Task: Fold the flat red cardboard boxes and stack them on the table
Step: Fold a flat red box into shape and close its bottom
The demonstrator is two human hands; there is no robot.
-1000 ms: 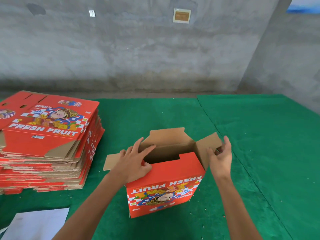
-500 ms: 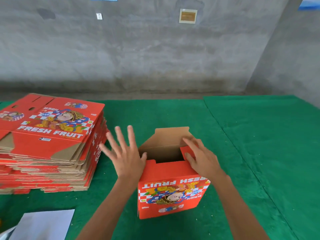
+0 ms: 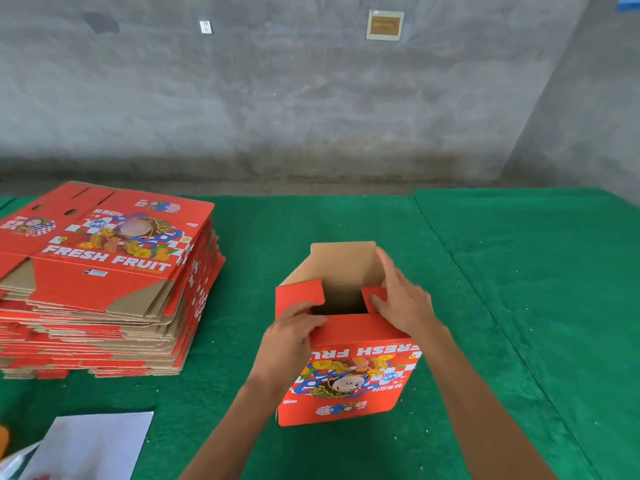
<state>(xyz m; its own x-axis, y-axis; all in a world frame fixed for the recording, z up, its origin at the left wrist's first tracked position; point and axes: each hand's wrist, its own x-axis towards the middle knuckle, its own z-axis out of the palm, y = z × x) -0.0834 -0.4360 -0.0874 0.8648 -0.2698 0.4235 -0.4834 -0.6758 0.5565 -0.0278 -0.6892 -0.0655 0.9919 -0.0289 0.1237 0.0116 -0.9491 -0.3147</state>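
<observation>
A red "FRESH FRUIT" box point(image 3: 349, 382) stands upright on the green table point(image 3: 519, 306), its top partly folded. The left red flap point(image 3: 299, 296) and the right red flap point(image 3: 372, 296) lean inward, and the brown far flap point(image 3: 343, 261) stands up behind the opening. My left hand point(image 3: 291, 337) grips the box's near-left top corner, fingers curled over the edge just below the left flap. My right hand point(image 3: 401, 299) lies over the right flap, with straight fingers along the far right corner and the thumb pressing the flap inward.
A tall stack of flat red boxes point(image 3: 100, 282) sits on the table at the left. A white sheet point(image 3: 93, 445) lies at the near left corner. A grey concrete wall point(image 3: 311, 98) rises behind the table's far edge. A seam point(image 3: 460, 271) divides the green cover right of the box.
The side flaps, spread outward a second ago, are now folded inward. My left hand came down from open in the air onto the near-left corner; my right hand stays on the right flap.
</observation>
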